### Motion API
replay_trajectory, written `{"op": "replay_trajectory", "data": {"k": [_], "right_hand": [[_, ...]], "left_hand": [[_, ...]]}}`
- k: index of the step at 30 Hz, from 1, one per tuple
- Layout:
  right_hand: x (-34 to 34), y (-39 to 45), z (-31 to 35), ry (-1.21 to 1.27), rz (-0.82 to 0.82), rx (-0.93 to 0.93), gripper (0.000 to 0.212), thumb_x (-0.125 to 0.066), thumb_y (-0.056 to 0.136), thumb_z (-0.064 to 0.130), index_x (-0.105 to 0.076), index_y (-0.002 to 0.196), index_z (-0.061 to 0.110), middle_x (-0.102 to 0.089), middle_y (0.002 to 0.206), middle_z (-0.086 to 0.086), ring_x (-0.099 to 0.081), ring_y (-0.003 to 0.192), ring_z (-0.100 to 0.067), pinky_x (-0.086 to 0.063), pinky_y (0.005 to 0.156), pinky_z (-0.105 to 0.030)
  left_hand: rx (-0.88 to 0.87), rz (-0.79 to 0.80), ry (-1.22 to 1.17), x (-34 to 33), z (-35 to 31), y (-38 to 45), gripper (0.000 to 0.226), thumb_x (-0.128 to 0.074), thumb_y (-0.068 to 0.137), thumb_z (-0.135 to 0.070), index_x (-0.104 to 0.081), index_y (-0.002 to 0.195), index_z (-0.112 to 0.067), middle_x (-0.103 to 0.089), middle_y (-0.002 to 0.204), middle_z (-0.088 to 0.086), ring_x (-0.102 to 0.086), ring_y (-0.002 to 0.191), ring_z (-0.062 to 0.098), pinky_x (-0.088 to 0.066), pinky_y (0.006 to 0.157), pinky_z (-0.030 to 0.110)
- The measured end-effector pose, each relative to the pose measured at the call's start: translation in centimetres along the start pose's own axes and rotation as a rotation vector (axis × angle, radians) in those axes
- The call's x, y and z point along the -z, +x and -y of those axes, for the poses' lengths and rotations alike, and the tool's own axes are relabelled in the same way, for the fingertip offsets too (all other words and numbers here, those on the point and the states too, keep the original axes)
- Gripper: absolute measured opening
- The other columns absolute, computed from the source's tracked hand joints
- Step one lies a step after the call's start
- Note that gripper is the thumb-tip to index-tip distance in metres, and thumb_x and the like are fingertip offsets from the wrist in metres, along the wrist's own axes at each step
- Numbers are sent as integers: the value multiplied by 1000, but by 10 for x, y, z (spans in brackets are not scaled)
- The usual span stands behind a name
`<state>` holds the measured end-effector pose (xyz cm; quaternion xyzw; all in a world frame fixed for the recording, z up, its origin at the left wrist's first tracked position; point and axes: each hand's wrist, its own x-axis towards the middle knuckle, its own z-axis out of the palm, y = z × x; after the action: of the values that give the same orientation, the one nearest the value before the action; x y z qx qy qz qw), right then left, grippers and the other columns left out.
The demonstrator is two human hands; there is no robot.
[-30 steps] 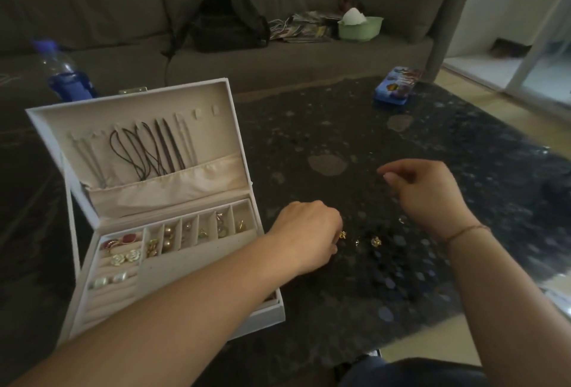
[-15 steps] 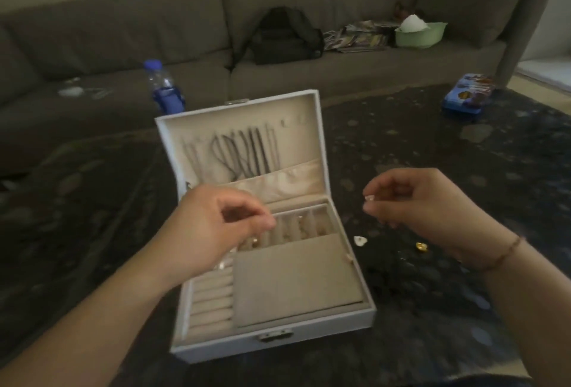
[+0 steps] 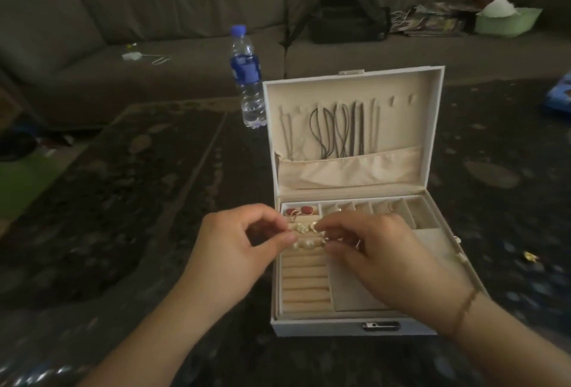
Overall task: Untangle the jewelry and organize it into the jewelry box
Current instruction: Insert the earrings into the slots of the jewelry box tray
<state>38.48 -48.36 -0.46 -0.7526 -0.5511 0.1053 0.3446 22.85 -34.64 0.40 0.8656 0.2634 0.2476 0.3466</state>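
The white jewelry box (image 3: 340, 326) stands open on the dark table, its lid upright with dark cords (image 3: 340, 133) hanging inside. Its left column of beige ring rolls (image 3: 304, 281) holds red earrings (image 3: 298, 210), flower earrings (image 3: 301, 227) and pearl earrings (image 3: 307, 244). My left hand (image 3: 238, 250) pinches thumb and forefinger at the pearl row. Pinched the same way from the right, my right hand (image 3: 383, 263) touches the flower and pearl rows. The small pieces in both pinches are mostly hidden. A gold piece (image 3: 530, 257) lies on the table right of the box.
A water bottle (image 3: 247, 77) stands behind the box's left corner. A blue packet (image 3: 560, 96) sits at the right edge of the dark patterned table (image 3: 123, 201). On the sofa behind are a black backpack (image 3: 346, 15), papers and a green basin (image 3: 506, 23).
My left hand left the loose pieces on the table and came over the box. My right hand followed, and both now pinch at the ring rolls. The view swung left, centring the box.
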Motion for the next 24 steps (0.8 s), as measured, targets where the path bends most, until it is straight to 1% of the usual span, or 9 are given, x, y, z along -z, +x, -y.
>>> {"op": "replay_trajectory", "data": {"k": [1, 3, 7, 9, 13, 16, 18, 21, 24], "right_hand": [[-3, 0, -1, -22, 0, 3, 19, -71, 87, 19, -74, 104, 27, -64, 82, 23, -55, 76, 18, -38, 71, 1], [-8, 3, -4, -49, 2, 25, 14, -71, 86, 19, -74, 98, 25, -66, 82, 19, -57, 76, 8, -43, 69, -7], [-19, 8, -9, -118, 27, 101, 12, -68, 86, 20, -73, 96, 26, -67, 94, 14, -63, 85, -7, -55, 74, -34], [-24, 10, -11, -131, 14, 121, 14, -64, 84, 23, -73, 94, 26, -66, 94, 13, -64, 85, -12, -56, 71, -40], [-28, 8, -12, -149, -41, 157, 17, -59, 85, 25, -74, 92, 24, -65, 91, 9, -65, 79, -19, -56, 59, -44], [-30, 5, -11, -215, -59, 204, 24, -51, 91, 29, -74, 92, 22, -64, 88, 5, -64, 75, -22, -54, 52, -41], [-30, 5, -11, -224, -67, 222, 30, -47, 90, 31, -75, 91, 22, -64, 87, 4, -64, 74, -23, -54, 51, -40], [-30, 5, -12, -217, -71, 221, 30, -47, 89, 31, -75, 89, 23, -64, 85, 5, -63, 74, -23, -53, 51, -39], [-30, 4, -11, -241, -57, 219, 25, -50, 88, 28, -75, 90, 25, -63, 84, 7, -62, 75, -21, -52, 52, -33]], "left_hand": [[-37, 0, 30, -1, 2, -1, 13, -81, 77, -26, -74, 84, -32, -70, 78, -21, -68, 80, -2, -53, 70, 13], [-113, 6, 79, -4, 7, -3, 14, -81, 77, -23, -76, 88, -30, -69, 80, -21, -67, 82, -3, -52, 71, 12], [-214, 15, 102, -10, 12, -4, 16, -81, 79, -14, -76, 91, -24, -68, 82, -16, -66, 78, 5, -54, 66, 20], [-247, 14, 125, -11, 14, -3, 17, -81, 78, -13, -75, 90, -22, -67, 83, -15, -66, 77, 6, -55, 67, 21], [-250, 5, 135, -14, 18, -2, 21, -82, 76, -14, -74, 93, -24, -66, 84, -17, -65, 76, 6, -58, 67, 27], [-266, -20, 154, -16, 18, -3, 24, -83, 73, -14, -74, 93, -25, -66, 86, -18, -64, 78, 2, -58, 69, 30], [-281, -39, 162, -18, 19, -3, 25, -84, 71, -12, -74, 90, -23, -67, 88, -17, -65, 82, 3, -59, 71, 33], [-310, -51, 204, -21, 21, -2, 24, -86, 69, -7, -74, 83, -22, -68, 87, -15, -64, 84, 7, -57, 72, 39], [-347, -44, 228, -25, 20, -2, 12, -77, 69, -17, -74, 78, -24, -68, 81, -18, -62, 81, 8, -54, 72, 42]]}}
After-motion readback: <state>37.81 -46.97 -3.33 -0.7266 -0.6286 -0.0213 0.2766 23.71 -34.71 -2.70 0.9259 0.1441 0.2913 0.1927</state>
